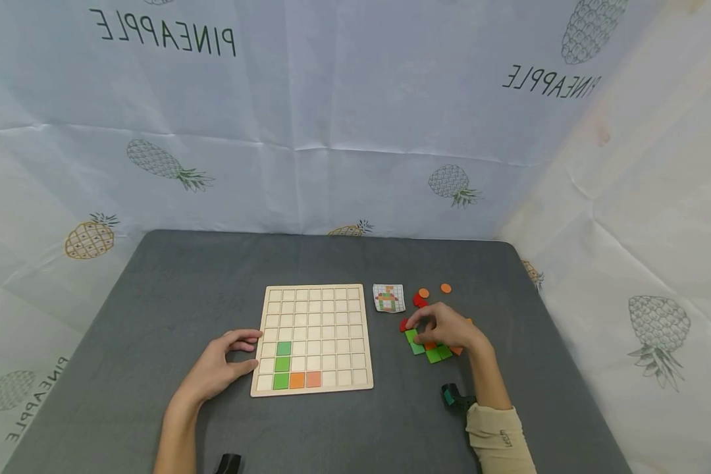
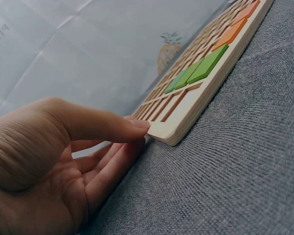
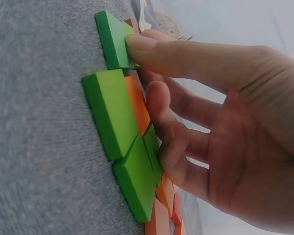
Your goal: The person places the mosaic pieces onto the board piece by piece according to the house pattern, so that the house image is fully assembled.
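A square wooden grid board (image 1: 314, 296) lies on the table. Several green tiles (image 1: 282, 364), an orange tile (image 1: 297, 380) and a salmon tile (image 1: 313, 379) sit in its lower left cells. My left hand (image 1: 216, 365) touches the board's left edge with thumb and fingertips, the fingers loosely bent. Over the loose tiles, right of the board, is my right hand (image 1: 450, 327). Its thumb and forefinger pinch a light green tile (image 1: 411, 335), partly hidden behind the thumb in the right wrist view. Other green tiles (image 3: 112, 115) lie beneath its bent fingers.
A small printed pattern card (image 1: 388, 298) lies beside the board's upper right corner. Orange round pieces (image 1: 446, 288) and red pieces (image 1: 419, 300) lie beyond my right hand. A black strap device (image 1: 452, 395) is at my right wrist. Pineapple-print cloth (image 1: 343, 178) hangs behind the table.
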Demonstrator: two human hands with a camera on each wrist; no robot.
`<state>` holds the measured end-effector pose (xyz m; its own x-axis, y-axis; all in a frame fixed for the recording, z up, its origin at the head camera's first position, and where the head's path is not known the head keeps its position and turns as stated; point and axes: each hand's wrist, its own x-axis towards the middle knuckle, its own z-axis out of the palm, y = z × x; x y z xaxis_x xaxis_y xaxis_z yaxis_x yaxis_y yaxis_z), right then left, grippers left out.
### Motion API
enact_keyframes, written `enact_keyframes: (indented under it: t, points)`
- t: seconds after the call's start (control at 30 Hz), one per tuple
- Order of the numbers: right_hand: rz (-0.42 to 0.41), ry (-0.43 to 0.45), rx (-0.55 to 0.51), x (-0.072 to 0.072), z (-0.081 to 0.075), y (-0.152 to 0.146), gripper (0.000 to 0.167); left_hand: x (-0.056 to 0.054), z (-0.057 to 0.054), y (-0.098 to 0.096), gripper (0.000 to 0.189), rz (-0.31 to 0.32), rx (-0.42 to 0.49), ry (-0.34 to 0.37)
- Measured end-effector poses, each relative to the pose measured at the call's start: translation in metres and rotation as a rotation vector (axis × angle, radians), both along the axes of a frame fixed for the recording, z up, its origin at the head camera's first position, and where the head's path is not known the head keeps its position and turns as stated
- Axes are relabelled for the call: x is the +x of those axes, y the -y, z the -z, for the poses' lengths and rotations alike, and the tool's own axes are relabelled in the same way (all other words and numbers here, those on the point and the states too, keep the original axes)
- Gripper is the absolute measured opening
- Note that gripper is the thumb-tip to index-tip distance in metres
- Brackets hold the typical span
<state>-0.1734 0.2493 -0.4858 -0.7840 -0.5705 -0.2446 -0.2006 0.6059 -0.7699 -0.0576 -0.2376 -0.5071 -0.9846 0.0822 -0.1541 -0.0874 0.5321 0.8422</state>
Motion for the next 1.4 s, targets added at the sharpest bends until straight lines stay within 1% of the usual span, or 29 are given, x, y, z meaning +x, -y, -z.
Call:
enact_keyframes:
  t: [0.33, 0.63, 0.87, 1.17, 1.4]
  points:
    - [-0.003, -0.001, 0.014, -0.0016, 0.0011, 0.0004, 0.024, 0.0002, -0.0005, -0.0001, 0.056, -0.006, 0.003, 0.004]
    - [-0.014, 0.003, 0.029, -0.0012, -0.0008, 0.0014, 0.019, 0.0005, 0.0009, 0.0001, 0.056, -0.005, 0.000, 0.005]
    - [-0.039, -0.006, 0.050, -0.0009, -0.0040, 0.0031, 0.016, 0.0000, 0.0005, 0.0001, 0.056, -0.006, -0.001, 0.002]
    - [-0.049, 0.000, 0.030, -0.0030, -0.0011, 0.0001, 0.016, -0.0001, 0.0015, 0.0007, 0.055, -0.007, -0.005, -0.016]
    - [-0.066, -0.012, 0.047, -0.0012, -0.0044, 0.0020, 0.012, -0.0001, 0.0013, 0.0009, 0.056, -0.004, -0.002, -0.012]
